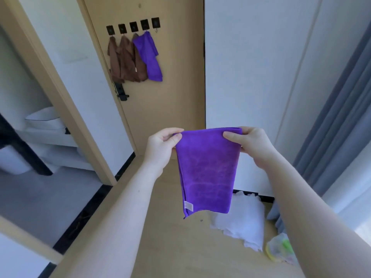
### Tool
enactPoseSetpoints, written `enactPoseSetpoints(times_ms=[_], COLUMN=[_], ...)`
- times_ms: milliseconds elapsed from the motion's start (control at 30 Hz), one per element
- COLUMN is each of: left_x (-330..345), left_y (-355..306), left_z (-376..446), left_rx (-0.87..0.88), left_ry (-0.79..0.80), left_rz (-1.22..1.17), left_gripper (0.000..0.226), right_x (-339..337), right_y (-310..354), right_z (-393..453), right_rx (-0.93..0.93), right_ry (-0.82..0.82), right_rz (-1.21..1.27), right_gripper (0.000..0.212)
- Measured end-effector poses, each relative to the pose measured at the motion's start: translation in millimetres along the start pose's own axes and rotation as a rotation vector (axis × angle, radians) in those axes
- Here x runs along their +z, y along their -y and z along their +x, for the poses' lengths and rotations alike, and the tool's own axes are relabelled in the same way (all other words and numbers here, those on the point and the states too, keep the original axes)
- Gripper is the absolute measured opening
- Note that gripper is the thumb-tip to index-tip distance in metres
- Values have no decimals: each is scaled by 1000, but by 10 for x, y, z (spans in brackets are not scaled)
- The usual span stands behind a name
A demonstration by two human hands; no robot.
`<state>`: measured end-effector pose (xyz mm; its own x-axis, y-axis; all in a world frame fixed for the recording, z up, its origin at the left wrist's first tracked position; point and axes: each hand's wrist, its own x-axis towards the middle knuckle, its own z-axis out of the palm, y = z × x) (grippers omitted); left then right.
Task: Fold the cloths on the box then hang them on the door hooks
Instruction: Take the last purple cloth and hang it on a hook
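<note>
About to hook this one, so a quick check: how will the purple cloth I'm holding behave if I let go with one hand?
The purple cloth is probably floppy: it hangs straight down from where the left hand and right hand pinch its top corners. Likely light, since fingertip pinches carry it. Released on one side, it would probably swing and sag from the other corner.

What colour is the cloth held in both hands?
Purple cloth, with a small white tag; head view.

Both forearms bare up to frame edge, no sleeves visible. Left hand (160, 149) and right hand (253, 147) bare too: no gloves, no rings, no watch or wristband. Nails short, unpainted, seen on the thumbs. Small dark spot on left forearm, approx mid-length. Nothing else of the body in view.
</note>
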<state>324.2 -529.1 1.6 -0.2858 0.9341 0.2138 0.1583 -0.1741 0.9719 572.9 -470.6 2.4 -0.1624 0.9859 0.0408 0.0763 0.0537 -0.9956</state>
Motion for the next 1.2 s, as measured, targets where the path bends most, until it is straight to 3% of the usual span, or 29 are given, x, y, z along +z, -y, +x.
enactPoseSetpoints(times_ms=[367, 567, 933, 1200], left_x=[-502, -545, -419, -572], left_y=[114, 222, 460, 728], left_z=[1235, 1894, 3130, 3684], left_rx=[15, -11, -60, -109], left_ry=[-93, -105, -96, -237], left_rz=[30, -6, 25, -22], left_gripper=[17, 16, 12, 9], right_x=[788, 953, 1044, 1467], right_y=[197, 161, 107, 9], right_z=[1144, 1908, 3313, 3992], right_rx=[-92, -76, -37, -10], right_ry=[7, 40, 80, 94], right_rz=[45, 65, 105, 178], right_gripper=[4, 13, 10, 10])
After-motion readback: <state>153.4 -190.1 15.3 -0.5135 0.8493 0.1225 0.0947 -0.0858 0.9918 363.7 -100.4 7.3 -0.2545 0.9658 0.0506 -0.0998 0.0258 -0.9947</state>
